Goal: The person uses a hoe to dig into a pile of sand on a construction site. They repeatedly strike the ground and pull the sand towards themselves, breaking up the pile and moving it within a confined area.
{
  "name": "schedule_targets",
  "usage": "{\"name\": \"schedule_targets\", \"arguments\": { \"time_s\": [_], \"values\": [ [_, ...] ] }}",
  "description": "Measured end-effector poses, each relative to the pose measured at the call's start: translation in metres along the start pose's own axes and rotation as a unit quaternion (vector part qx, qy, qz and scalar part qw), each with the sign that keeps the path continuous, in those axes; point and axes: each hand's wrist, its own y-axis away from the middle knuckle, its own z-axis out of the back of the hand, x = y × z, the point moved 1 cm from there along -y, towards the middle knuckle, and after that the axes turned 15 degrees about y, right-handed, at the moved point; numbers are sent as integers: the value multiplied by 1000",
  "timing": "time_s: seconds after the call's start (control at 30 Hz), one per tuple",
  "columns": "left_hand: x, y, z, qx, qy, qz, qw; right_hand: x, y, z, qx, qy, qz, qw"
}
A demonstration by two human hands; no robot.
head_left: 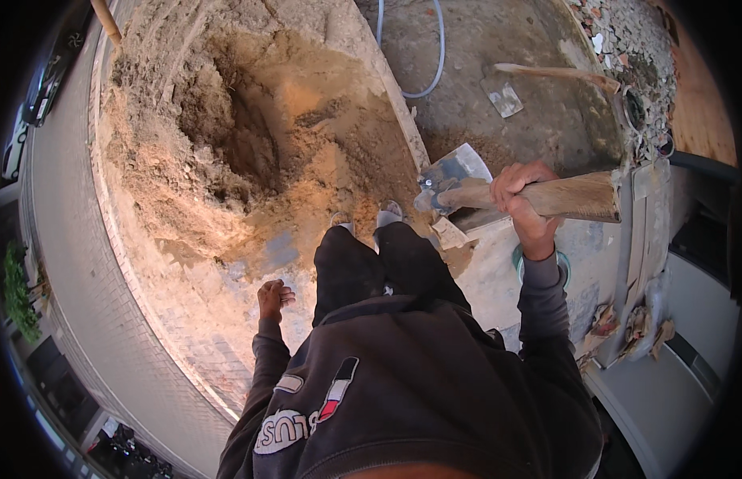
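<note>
My right hand [525, 198] is wrapped round the thick wooden handle of a hoe [574, 196]. The hoe's broad metal blade [464, 164] is to the left of that hand, beside the corner of the concrete edging, and smears of soil cover part of it. Low at my left side hangs my left hand [275, 299], holding nothing, its fingers loosely bent and a little apart. Ahead of my feet lies a dug hole [251, 132] in loose brown soil, partly in shadow.
A concrete edging [396, 92] separates the soil from a grey slab with a pale blue hose [442, 48] and a wooden handle [554, 72]. Rubble [626, 52] lies far right. A teal-rimmed round container [565, 270] stands under my right forearm. A paved road [67, 215] runs along the left.
</note>
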Motion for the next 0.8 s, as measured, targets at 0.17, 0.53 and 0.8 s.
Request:
{"name": "schedule_targets", "arguments": {
  "time_s": [0.17,0.53,0.8],
  "values": [
    [0,11,22,-33,1,-12,999,3,-3,19,-36,-2,-9,999],
    [50,49,46,-85,19,30,996,47,-12,52,-73,-15,27,997],
    [76,70,17,-83,51,36,995,-1,-34,49,-122,-11,17,992]
  ]
}}
